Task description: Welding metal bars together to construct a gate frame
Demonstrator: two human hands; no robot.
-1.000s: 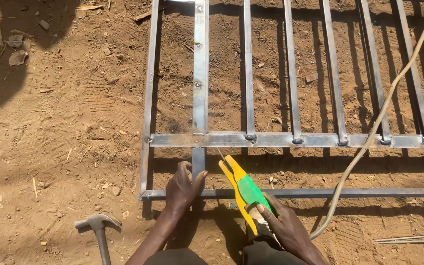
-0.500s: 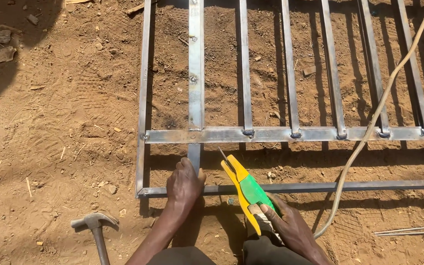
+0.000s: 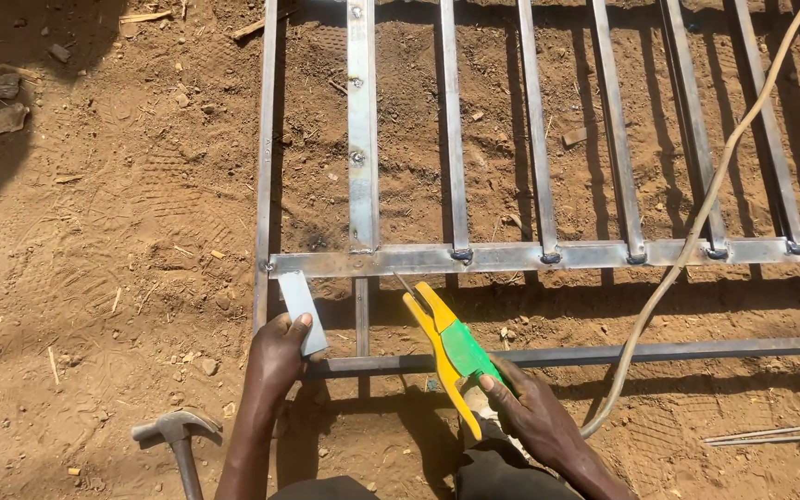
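Bare reddish-brown dirt, strewn with stones and splinters, fills the head view and carries a welded grey steel grille of flat bars (image 3: pixel 548 255) lying flat. 1 second ago the left hand (image 3: pixel 275 356) rested empty on the grille's lower rail; it is now closed around a small flat grey metal plate (image 3: pixel 302 301), held upright just beside the left upright bar, under the cross rail. The right hand (image 3: pixel 530 417) stays clamped on a yellow-and-green electrode holder (image 3: pixel 451 347), its short rod tip near the cross rail. A tan cable (image 3: pixel 696 231) trails across the bars. A steel claw hammer (image 3: pixel 173 431) lies on the dirt, left of the forearm.
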